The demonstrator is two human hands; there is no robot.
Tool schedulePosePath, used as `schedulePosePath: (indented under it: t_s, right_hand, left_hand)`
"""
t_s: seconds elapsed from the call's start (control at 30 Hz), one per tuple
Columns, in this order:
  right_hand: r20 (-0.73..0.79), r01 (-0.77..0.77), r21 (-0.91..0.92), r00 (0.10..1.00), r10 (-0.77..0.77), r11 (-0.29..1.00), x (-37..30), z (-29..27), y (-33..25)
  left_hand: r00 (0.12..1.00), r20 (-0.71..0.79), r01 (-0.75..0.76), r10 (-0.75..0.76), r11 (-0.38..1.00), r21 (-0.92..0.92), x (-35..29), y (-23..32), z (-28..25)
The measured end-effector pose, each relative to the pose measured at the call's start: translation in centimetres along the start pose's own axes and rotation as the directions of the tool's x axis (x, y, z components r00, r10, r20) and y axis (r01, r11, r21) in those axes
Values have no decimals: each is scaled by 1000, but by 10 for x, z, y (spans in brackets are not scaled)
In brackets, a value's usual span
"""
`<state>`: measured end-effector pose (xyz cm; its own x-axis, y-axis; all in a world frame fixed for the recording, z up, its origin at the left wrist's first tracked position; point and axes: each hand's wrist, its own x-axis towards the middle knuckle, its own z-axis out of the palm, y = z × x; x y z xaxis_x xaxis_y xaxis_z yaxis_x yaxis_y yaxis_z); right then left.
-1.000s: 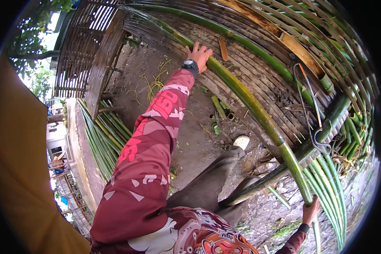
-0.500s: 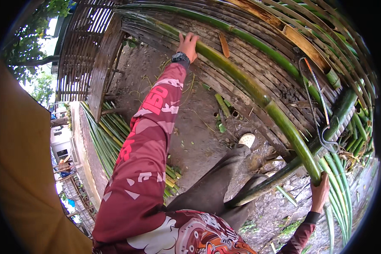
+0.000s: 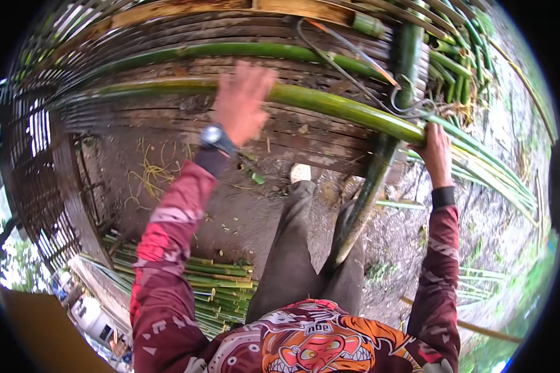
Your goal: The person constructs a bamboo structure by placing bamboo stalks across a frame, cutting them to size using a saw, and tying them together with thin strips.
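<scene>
A long green bamboo pole point(image 3: 339, 105) lies across a slatted bamboo platform point(image 3: 320, 146) in front of me. Its near right end is in my right hand point(image 3: 437, 155), whose fingers wrap round it. Over the middle of the pole my left hand point(image 3: 246, 102) is blurred by motion, its fingers stretched out and not curled round it. Under the pole's right part, a thick dark green bamboo pole point(image 3: 373, 180) runs crosswise, its lower end resting between my legs. A hacksaw point(image 3: 389, 78) with a bent metal frame and some orange on it rests just behind the held pole.
Another green bamboo pole point(image 3: 242, 48) and a split tan bamboo length point(image 3: 186, 9) lie farther back. Cut bamboo pieces point(image 3: 457, 84) are heaped at the far right, above long green strips point(image 3: 498, 177). Lower left is a stack of bamboo poles point(image 3: 221, 280); slatted panels point(image 3: 34, 149) stand left.
The view has swung to the right, so the pole now runs nearly sideways. My left hand has come off its hold and shifted nearer my right hand, which keeps the pole's end.
</scene>
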<state>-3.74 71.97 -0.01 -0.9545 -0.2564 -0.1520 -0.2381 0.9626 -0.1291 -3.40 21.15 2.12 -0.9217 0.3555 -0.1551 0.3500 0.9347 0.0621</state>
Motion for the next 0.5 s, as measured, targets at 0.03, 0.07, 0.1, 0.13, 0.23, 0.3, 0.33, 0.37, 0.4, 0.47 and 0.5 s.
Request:
schedulePosePath:
  t_s: [0.03,0.07,0.1,0.13,0.23,0.3,0.33,0.37,0.4,0.47,0.5]
  right_hand:
    - [-8,-10,4,1000,10,1000,-2,-4,1]
    - [-29,-9,11,1000,9,1000,-1,-2,-1]
    - [-7,-45,15,999,45,999,0,-2,-5]
    - [3,-41,45,999,41,998,-3,-9,-4]
    - [-25,-2,349,1000,11,937,21,-32,-24]
    - [-150,191,275,977,-154,942,48,-38,-31]
    - [-62,180,239,983,-170,954,62,-34,-27]
    - [24,182,219,981,-192,959,73,-23,-30]
    - [76,212,158,971,-226,964,85,-23,-39]
    - [188,264,-54,950,-249,963,88,-50,-34]
    - [252,263,-90,939,-234,960,88,-59,-35]
  left_hand:
    - [997,1,-82,82,994,-66,17,47,0]
    - [987,-54,-154,149,981,-118,25,78,12]
    - [986,-73,-161,150,971,-178,36,103,22]
    - [989,-79,-134,123,978,-161,47,129,17]
    - [982,-179,-97,66,980,-174,68,128,33]
    - [957,-277,-135,83,975,-176,69,129,36]
    - [962,-264,-123,71,975,-184,70,132,34]
    - [969,-241,-99,54,979,-179,66,127,35]
    - [976,-218,-28,9,996,-84,62,123,35]
    - [981,-136,105,-136,971,-214,80,155,26]
    - [975,-150,146,-161,984,-102,87,167,31]
